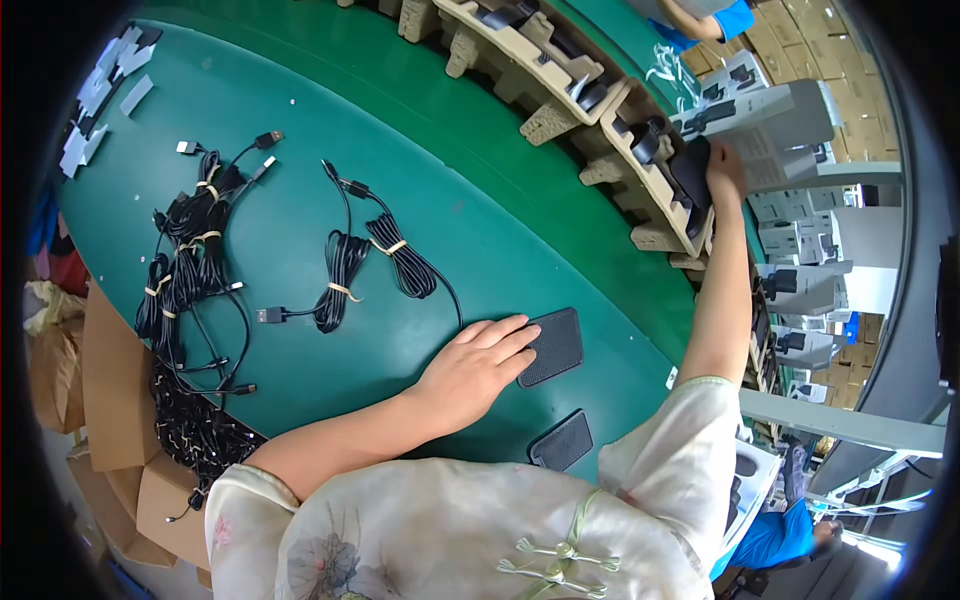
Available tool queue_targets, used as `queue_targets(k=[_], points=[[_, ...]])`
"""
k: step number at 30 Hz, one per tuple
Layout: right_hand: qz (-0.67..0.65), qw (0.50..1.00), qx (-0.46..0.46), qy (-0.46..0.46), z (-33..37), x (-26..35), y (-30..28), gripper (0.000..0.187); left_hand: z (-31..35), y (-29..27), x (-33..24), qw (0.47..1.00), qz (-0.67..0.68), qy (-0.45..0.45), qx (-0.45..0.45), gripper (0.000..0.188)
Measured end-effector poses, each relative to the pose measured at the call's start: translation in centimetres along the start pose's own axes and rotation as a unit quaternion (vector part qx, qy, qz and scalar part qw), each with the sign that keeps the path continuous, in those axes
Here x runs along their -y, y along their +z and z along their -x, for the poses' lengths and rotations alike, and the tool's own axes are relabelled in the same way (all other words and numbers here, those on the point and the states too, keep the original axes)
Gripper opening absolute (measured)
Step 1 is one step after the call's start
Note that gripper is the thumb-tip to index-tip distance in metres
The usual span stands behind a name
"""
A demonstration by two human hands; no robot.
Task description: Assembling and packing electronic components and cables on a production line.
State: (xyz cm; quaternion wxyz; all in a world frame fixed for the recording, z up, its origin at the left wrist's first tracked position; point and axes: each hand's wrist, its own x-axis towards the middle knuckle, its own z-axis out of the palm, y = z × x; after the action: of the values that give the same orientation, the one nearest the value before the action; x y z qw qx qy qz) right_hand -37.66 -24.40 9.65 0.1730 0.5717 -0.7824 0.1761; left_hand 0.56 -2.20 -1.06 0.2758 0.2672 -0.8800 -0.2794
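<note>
A person in a pale floral short-sleeved top sits or stands at a glossy green worktop, the left hand laid flat, its fingers slightly apart and their tips touching a black rectangular slab with a mesh-textured face. A 2nd black textured slab lies apart from it, nearer the person's body. The right hand reaches to a beige moulded-pulp tray, fingers bent at a dark item there; whether they are clamped on it cannot be told. Left of the slabs lie 2 black cables tied in bundles, beside a larger heap of black cables. More cables fill a brown cardboard box.
</note>
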Motion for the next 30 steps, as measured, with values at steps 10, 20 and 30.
queue_targets(k=[10,20,30], points=[[0.014,0.998,-0.054,-0.023,0.2,-2.6,1.2,0.033,-0.4,-0.3,0.0,1.000,0.006,-0.001,0.015,0.033],[0.141,0.982,-0.067,-0.103,3.1,1.0,0.1,0.023,-0.2,-0.5,-0.1,1.000,-0.007,0.001,0.017,0.034],[0.240,0.946,-0.122,-0.183,5.2,0.5,-0.5,0.035,-0.1,-0.2,0.0,1.000,0.012,0.005,0.010,0.034]])
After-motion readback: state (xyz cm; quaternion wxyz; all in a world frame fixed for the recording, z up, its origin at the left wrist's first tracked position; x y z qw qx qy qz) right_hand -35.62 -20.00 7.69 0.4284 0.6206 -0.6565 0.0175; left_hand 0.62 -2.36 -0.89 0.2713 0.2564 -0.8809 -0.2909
